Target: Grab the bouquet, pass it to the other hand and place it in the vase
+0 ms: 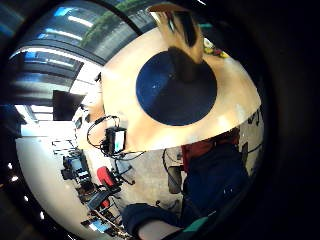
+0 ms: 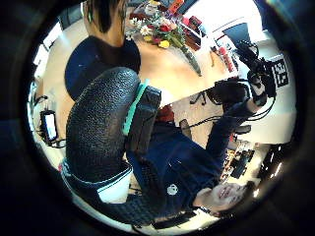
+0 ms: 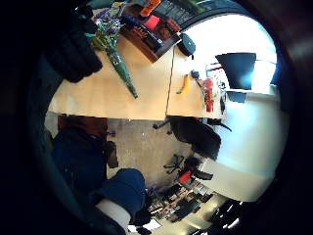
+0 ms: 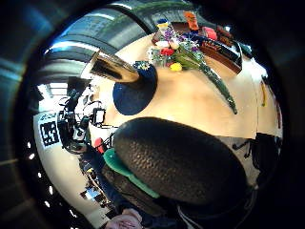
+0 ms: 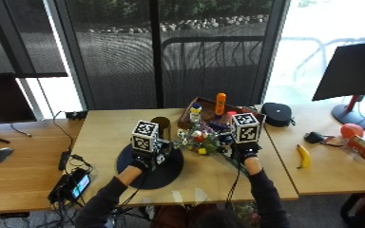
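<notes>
Both gloved hands raised over the table, holding nothing.

The bouquet (image 5: pixel 198 138) lies on the table (image 5: pixel 106 133) between left hand (image 5: pixel 146 159) and right hand (image 5: pixel 245 151), right of the vase (image 5: pixel 161 127) on its dark mat (image 5: pixel 163 171); fingers look relaxed.

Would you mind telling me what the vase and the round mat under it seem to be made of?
The vase looks like polished metal, brass or gold in tone, since it shows bright mirror-like highlights; glazed ceramic cannot be ruled out. The round mat looks like dark, matte material, perhaps felt or rubber, with no shine.
</notes>
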